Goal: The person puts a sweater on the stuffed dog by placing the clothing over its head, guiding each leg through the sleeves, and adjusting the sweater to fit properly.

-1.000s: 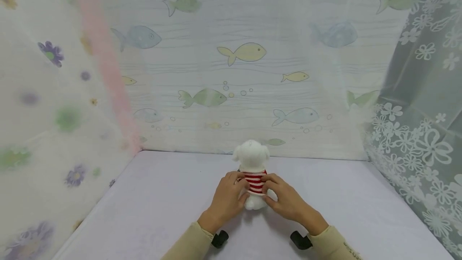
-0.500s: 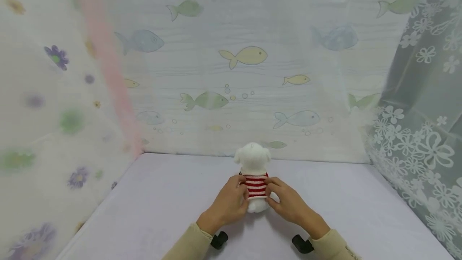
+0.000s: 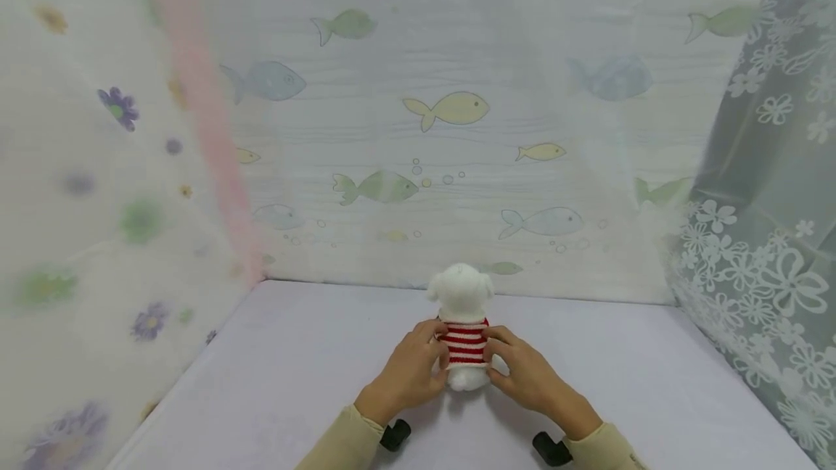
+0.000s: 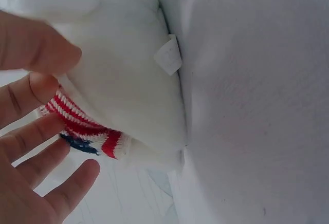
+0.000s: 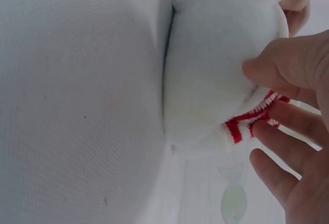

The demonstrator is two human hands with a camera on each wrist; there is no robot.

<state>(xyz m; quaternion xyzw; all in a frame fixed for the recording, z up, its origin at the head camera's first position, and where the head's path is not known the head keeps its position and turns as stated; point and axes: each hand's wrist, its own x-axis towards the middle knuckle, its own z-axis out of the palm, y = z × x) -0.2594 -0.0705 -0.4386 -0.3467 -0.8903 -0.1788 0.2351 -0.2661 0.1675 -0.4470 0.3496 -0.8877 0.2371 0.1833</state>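
A white plush toy with floppy ears sits upright on the white-covered table, its back towards me. It wears a red-and-white striped knitted sweater. My left hand holds its left side, with the thumb on the white body and fingertips at the sweater's edge. On the opposite side my right hand holds it the same way, thumb against the plush and fingers by the sweater. A small white tag sticks out low on the body. The toy's front is hidden in the head view.
A white cloth covers the table. Behind it hangs a curtain printed with fish. A flowered sheet closes the left side, a grey lace-patterned curtain the right. Black wrist mounts show under both sleeves.
The head view has tilted slightly, so the whole scene sits lower. My fingers have shifted a little outward towards the sweater's sides, baring more of its stripes. The toy stays upright between my hands.
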